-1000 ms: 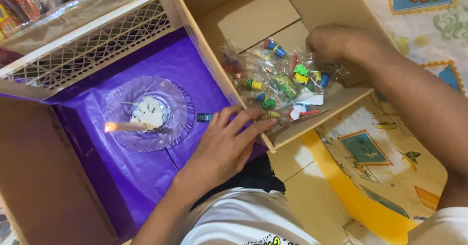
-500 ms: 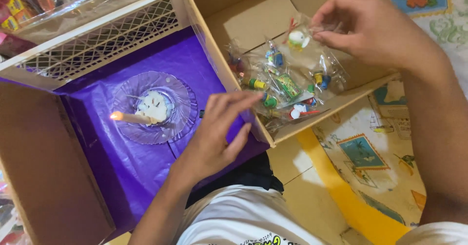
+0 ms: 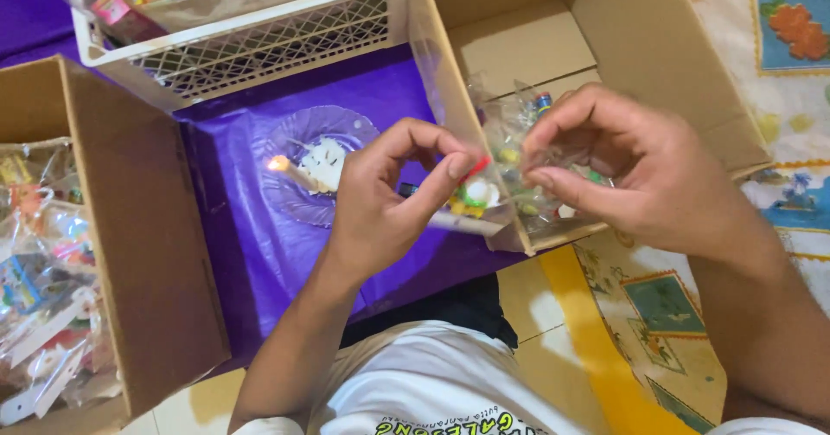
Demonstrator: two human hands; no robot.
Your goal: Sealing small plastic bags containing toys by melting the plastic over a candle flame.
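Clear toy packet [image 3: 474,195] pinched by two hands, left [image 3: 389,201] and right [image 3: 631,171]; one candle [image 3: 294,174] burns.

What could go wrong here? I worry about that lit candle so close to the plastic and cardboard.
The lit candle on the glass dish burns just left of the left hand, so a sleeve or wrist could brush the flame. Both hands pinch a small clear packet near it; thin plastic could melt or catch. The cardboard box and purple sheet beside the flame could also burn if the candle tips.

two hands [image 3: 380,210], one candle [image 3: 294,173]
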